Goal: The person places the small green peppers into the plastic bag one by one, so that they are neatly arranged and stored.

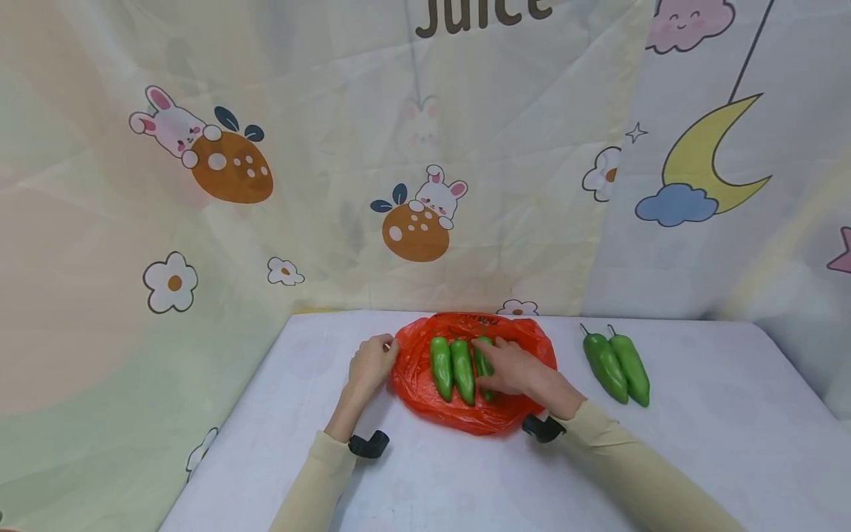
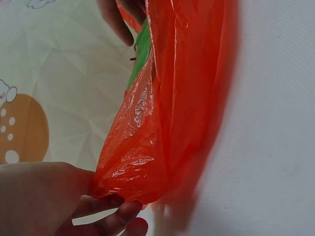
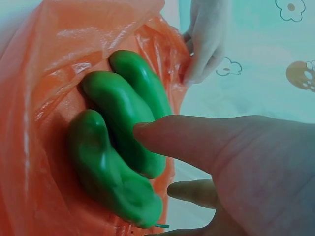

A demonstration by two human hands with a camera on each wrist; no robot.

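Note:
A red plastic bag (image 1: pixel 432 414) lies spread on the white table with three green peppers on it, side by side. The left pepper (image 1: pixel 441 368) and middle pepper (image 1: pixel 462 371) show fully in the head view; the right pepper (image 3: pixel 110 172) is partly hidden there by my right hand (image 1: pixel 515 367). That hand hovers over the right pepper with fingers spread, its thumb (image 3: pixel 172 137) overlapping the middle pepper in the right wrist view. At the bag's left edge, my left hand (image 1: pixel 372 363) pinches the plastic between thumb and fingers, as the left wrist view shows.
Two more green peppers (image 1: pixel 614 366) lie together on the table (image 1: pixel 718 436) right of the bag. Behind the table's far edge hangs a printed cloth (image 1: pixel 518 244) with rabbits, flowers and a moon. Each wrist carries a small black camera (image 1: pixel 368 445).

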